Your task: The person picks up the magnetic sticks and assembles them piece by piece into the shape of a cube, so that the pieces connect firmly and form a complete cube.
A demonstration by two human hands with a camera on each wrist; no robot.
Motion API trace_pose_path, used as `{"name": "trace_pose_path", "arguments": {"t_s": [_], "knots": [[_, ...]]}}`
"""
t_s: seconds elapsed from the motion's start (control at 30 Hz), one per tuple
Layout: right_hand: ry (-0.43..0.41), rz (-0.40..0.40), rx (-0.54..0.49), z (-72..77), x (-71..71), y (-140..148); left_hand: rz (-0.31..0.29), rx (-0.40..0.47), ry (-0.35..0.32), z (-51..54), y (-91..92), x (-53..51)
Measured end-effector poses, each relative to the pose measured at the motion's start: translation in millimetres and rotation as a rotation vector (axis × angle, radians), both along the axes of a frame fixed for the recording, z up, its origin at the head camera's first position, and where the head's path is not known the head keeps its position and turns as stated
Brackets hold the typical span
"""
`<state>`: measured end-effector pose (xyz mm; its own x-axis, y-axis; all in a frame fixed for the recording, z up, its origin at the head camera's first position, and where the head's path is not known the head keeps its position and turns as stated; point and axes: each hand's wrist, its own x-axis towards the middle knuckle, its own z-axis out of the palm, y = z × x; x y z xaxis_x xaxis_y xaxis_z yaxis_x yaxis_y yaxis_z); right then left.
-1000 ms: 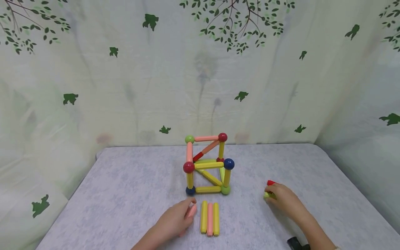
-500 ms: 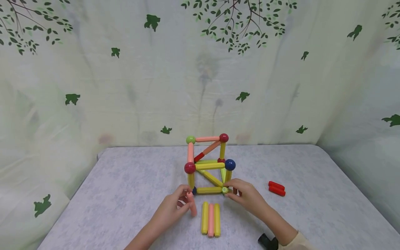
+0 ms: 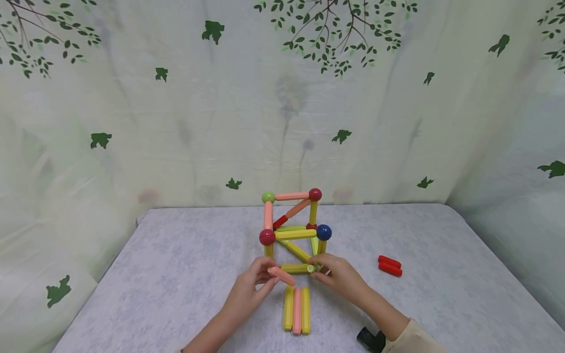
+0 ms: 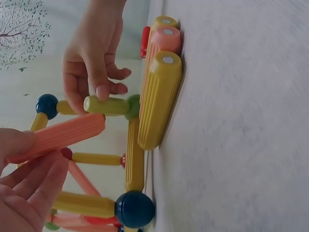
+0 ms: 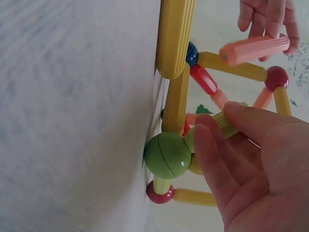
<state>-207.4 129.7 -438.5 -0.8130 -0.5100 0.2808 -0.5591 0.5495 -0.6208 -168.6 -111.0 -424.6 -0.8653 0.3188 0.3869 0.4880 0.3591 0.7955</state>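
Observation:
A cube-like frame of magnetic rods and balls [image 3: 295, 234] stands mid-table. My right hand [image 3: 342, 279] pinches a short light-green rod [image 5: 219, 126] at the frame's front lower right corner. One end of that rod meets the green ball [image 5: 168, 155]; the other end points out toward me. Near the front lower left corner, my left hand [image 3: 247, 291] grips a pink rod [image 4: 67, 137] between thumb and fingers. That rod is held in the air, apart from the frame, its free end toward the right hand. The left hand hides the front lower left ball in the head view.
Two yellow rods [image 3: 289, 309] with a pink rod [image 3: 297, 311] between them lie side by side in front of the frame. Two short red rods [image 3: 390, 268] lie to the right. A patterned cloth backdrop [image 3: 198, 122] hangs behind the table.
My right hand has moved left from beside the red rods to the frame's front corner, bringing the light-green rod. My left hand has raised the pink rod and swung its free end rightward.

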Motion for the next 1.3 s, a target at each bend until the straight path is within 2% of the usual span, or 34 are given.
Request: {"name": "trace_pose_path", "arguments": {"t_s": [0.2,0.3,0.43,0.5,0.63,0.73,0.83,0.93,1.13,1.2,1.3], "knots": [[-0.156,0.036,-0.149,-4.9,-1.9,-0.8,-0.003,0.105,0.069,23.6,19.4,7.2],[-0.208,0.04,-0.198,-6.6,-2.2,-1.3,-0.001,0.153,0.104,27.3,26.6,7.4],[-0.252,0.033,-0.226,-7.7,-2.5,-2.0,-0.008,0.198,0.154,21.7,32.0,2.9],[-0.269,0.03,-0.236,-7.8,-2.8,-2.3,-0.015,0.204,0.179,14.4,32.6,-1.4],[-0.274,0.02,-0.236,-7.2,-2.8,-2.4,-0.016,0.161,0.233,0.6,30.7,-9.3],[-0.267,0.014,-0.23,-7.2,-2.5,-2.1,-0.025,0.066,0.189,-4.2,28.7,-12.4],[-0.26,0.012,-0.227,-7.9,-2.5,-1.6,-0.033,-0.055,0.116,-3.3,28.8,-13.2],[-0.258,0.012,-0.229,-8.9,-2.9,-1.1,-0.009,-0.132,0.098,-1.0,31.0,-13.6],[-0.257,0.013,-0.23,-9.1,-2.7,-0.4,0.055,-0.141,0.091,2.2,37.6,-14.5],[-0.252,0.013,-0.228,-8.8,-2.4,-0.3,0.062,-0.137,0.086,2.7,39.7,-15.4],[-0.247,0.017,-0.229,-8.9,-2.4,-0.3,0.052,-0.081,0.038,3.5,41.6,-16.1]]}}
